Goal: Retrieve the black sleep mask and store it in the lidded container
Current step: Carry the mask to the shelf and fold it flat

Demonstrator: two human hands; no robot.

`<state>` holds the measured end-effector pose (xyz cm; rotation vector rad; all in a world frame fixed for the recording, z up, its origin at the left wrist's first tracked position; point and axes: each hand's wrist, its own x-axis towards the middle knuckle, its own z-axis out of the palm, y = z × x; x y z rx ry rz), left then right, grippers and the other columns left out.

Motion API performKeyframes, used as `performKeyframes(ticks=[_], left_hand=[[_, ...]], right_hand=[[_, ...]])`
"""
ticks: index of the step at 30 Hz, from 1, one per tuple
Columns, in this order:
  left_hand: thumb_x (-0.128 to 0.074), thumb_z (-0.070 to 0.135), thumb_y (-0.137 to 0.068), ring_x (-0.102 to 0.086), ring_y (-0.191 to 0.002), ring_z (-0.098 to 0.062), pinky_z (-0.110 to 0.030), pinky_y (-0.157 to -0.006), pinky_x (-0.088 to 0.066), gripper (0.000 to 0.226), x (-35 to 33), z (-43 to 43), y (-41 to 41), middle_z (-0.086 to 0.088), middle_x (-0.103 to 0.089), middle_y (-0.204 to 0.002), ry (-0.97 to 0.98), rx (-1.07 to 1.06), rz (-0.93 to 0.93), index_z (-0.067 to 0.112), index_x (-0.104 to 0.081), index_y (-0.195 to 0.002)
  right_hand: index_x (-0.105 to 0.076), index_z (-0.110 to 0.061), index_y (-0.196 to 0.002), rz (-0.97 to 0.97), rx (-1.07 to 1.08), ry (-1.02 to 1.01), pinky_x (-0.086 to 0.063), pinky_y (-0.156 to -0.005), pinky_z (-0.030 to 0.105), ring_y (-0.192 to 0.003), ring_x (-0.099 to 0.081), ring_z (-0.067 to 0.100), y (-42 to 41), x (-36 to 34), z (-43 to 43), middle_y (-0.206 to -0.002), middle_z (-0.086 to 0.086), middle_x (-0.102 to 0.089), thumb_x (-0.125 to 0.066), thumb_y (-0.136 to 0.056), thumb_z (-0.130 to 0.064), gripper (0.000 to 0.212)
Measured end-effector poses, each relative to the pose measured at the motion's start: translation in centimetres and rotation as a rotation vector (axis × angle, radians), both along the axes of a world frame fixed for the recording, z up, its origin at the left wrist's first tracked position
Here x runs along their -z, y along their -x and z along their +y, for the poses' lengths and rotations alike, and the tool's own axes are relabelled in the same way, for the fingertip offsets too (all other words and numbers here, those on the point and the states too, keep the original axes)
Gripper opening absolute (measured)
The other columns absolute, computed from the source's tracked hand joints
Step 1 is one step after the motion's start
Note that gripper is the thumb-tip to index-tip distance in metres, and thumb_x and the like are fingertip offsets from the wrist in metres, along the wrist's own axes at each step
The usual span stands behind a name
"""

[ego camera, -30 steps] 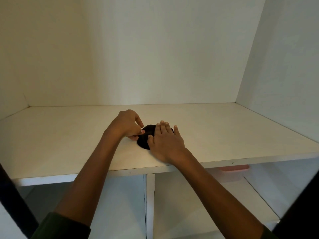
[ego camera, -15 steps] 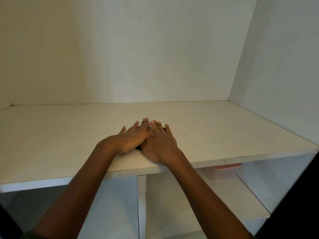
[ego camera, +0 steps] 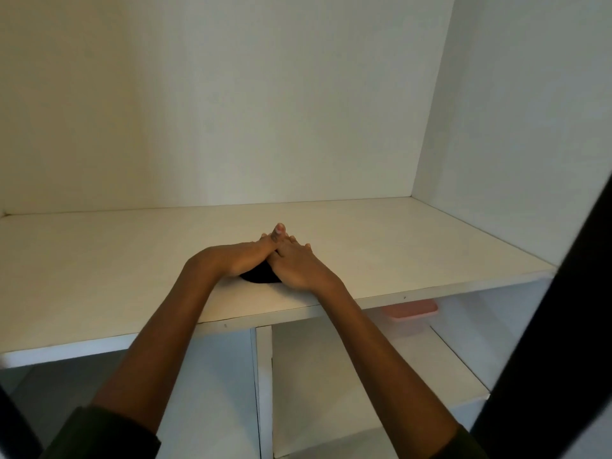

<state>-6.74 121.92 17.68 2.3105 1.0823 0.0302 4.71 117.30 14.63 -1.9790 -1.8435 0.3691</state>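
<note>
Presses black sleep mask (ego camera: 260,277) flat on shelf (ego camera: 99,276) under left hand (ego camera: 243,260) and right hand (ego camera: 298,267), fingers (ego camera: 277,234) straight, overlapping, apparently gripping nothing; peeks out wrist-side, equally near both.

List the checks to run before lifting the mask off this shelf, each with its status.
1. Located: black sleep mask on the upper shelf near its front edge, mostly under the hands. Ok.
2. Contact: left hand lies flat on the mask. Ok.
3. Contact: right hand lies flat on the mask. Ok.
4. Grip for lifting: no fingers curled round the mask. Not ok.
5. Located: container in the lower right compartment, partly hidden by the shelf. Ok.
6. Open: pink lid sits on the container. Not ok.
</note>
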Motion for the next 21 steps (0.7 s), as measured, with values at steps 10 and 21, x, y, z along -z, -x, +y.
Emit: performKeyframes(ticks=[10, 21], left_hand=[[-0.037, 0.046, -0.090, -0.062, -0.105, -0.023, -0.038, -0.105, -0.022, 0.045, 0.8, -8.4, -4.2, -0.003, -0.071, -0.109, -1.033, -0.152, -0.648, 0.019, -0.067, -0.109], [-0.046, 0.028, -0.090, -0.054, -0.076, -0.009, -0.019, -0.066, -0.049, 0.014, 12.6, -16.5, -14.1, -0.005, -0.068, -0.076, -1.035, 0.277, -1.114, 0.016, -0.053, -0.093]], right_hand=[[-0.061, -0.007, -0.120, 0.223, 0.134, -0.646, -0.045, -0.085, 0.014, -0.106, -0.063, 0.018, -3.7, -2.2, -6.9, -0.117, 0.008, -0.068, -0.046, -0.093, -0.021, 0.034], [-0.068, -0.004, -0.079, -0.041, 0.319, -0.989, -0.037, -0.065, -0.002, -0.068, -0.052, 0.004, -13.3, 6.2, -16.6, -0.072, 0.003, -0.066, -0.040, -0.094, -0.034, 0.043]])
